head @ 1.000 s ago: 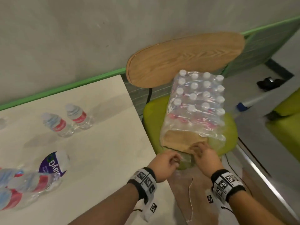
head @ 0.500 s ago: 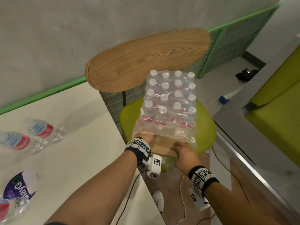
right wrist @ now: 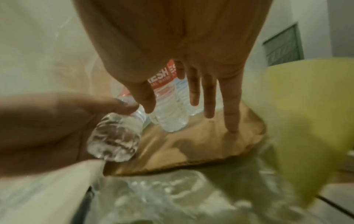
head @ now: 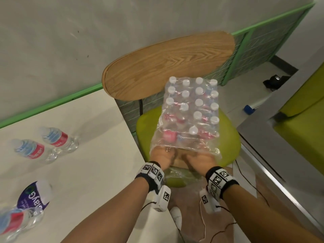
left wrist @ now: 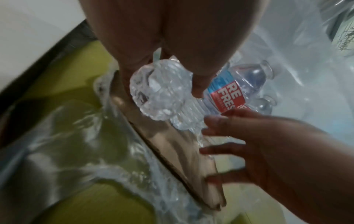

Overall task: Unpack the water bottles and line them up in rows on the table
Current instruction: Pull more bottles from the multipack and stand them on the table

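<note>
While left hand (left wrist: 153, 50) grips one bottle (left wrist: 161, 94) base-outward, right hand (right wrist: 182, 63), fingers spread and holding nothing, sits just short of next upright bottle (right wrist: 168, 109).

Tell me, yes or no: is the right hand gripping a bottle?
No. In the right wrist view the right hand reaches with fingers straight toward the bottles, gripping none.

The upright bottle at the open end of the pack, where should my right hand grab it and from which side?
Grip the bottle round its ribbed lower body, below the red label, coming in from the pack's torn open end. The right hand already reaches there with fingers straight.
</note>
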